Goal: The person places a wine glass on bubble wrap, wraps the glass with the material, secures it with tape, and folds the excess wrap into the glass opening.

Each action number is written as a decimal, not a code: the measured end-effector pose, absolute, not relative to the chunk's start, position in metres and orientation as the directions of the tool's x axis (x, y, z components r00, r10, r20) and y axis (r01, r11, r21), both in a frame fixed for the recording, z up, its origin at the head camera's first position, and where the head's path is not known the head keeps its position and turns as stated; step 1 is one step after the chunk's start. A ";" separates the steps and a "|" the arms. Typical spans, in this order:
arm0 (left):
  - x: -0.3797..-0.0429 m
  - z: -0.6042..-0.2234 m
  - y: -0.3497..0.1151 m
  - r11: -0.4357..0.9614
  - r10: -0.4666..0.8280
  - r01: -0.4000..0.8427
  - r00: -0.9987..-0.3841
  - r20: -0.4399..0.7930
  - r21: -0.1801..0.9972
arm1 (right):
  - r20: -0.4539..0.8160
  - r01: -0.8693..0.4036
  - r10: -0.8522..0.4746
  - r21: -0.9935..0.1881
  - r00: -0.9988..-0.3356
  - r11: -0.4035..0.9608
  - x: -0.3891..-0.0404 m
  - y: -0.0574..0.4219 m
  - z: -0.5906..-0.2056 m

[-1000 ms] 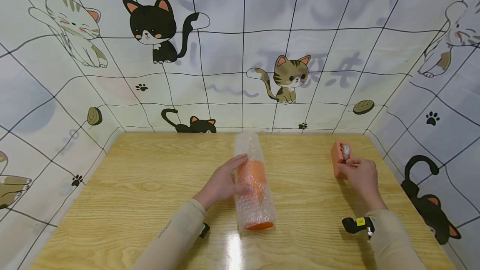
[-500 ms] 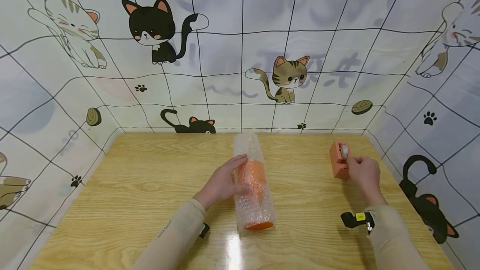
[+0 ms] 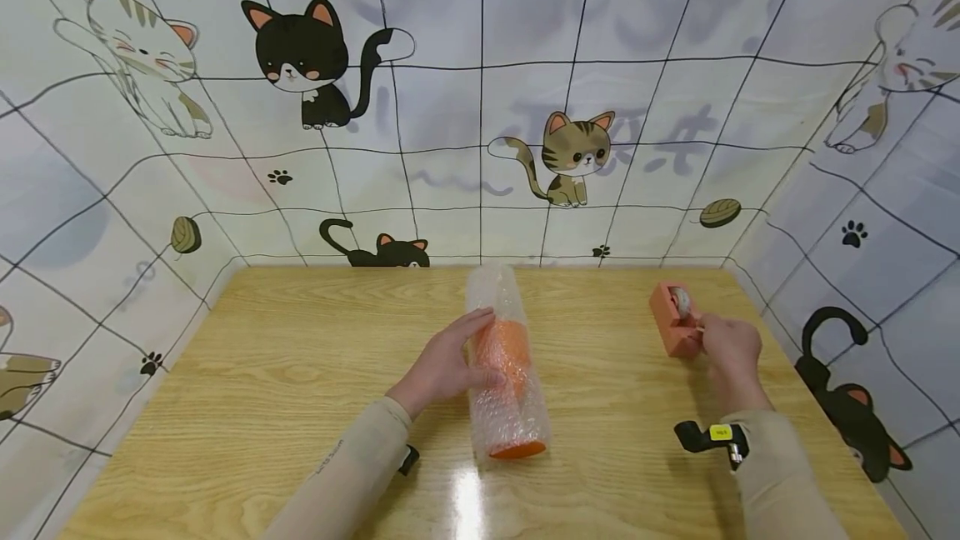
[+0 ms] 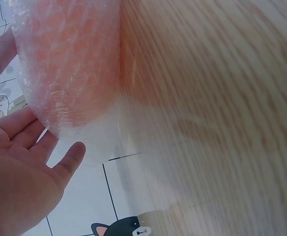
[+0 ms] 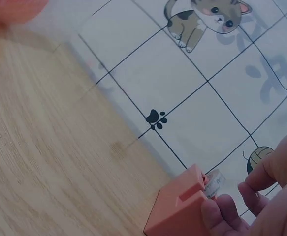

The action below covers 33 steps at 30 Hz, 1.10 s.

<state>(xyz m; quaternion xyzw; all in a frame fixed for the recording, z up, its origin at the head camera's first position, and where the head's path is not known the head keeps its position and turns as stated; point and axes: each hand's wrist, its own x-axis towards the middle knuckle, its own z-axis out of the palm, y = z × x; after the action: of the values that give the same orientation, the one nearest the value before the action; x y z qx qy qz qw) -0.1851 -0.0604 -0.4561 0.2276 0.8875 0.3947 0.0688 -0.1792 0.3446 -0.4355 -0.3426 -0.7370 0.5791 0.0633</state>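
An orange cylinder wrapped in bubble wrap [image 3: 517, 415] lies lengthwise at mid-table. My left hand [image 3: 450, 361] rests against its left side, with thumb and index finger spread over the wrap. In the left wrist view, the fingers of that hand [image 4: 25, 162] look relaxed, and the smallest fingertip stands off the wrap. A pink tape dispenser [image 3: 675, 327] with a small roll of clear tape [image 5: 213, 184] stands at the right. My right hand [image 3: 731, 348] is at its front right side, pinching the tape's end between thumb and index finger; the other fingers are curled near the dispenser.
The wooden table [image 3: 300, 340] is bounded by a cat-printed cloth [image 3: 450, 107] at the back and both sides. A small black device [image 3: 716, 437] is strapped to the right sleeve, and another [image 3: 408, 461] shows by the left sleeve.
The right hand has drawn back a little to the right from the dispenser's top. The dispenser has turned and slid slightly left. The left hand and the wrapped cylinder stay put.
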 end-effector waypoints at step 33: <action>-0.186 -0.457 -0.057 0.583 0.461 0.363 -0.885 0.072 0.727 | -0.464 0.282 0.522 -0.876 -0.716 -0.392 -0.142 0.342 -0.456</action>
<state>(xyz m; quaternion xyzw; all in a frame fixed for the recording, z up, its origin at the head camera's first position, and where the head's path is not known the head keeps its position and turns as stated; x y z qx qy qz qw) -0.1864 -0.0574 -0.4569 0.2320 0.8876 0.3931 0.0625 -0.1423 0.3423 -0.4563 -0.3681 -0.5456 0.7486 0.0802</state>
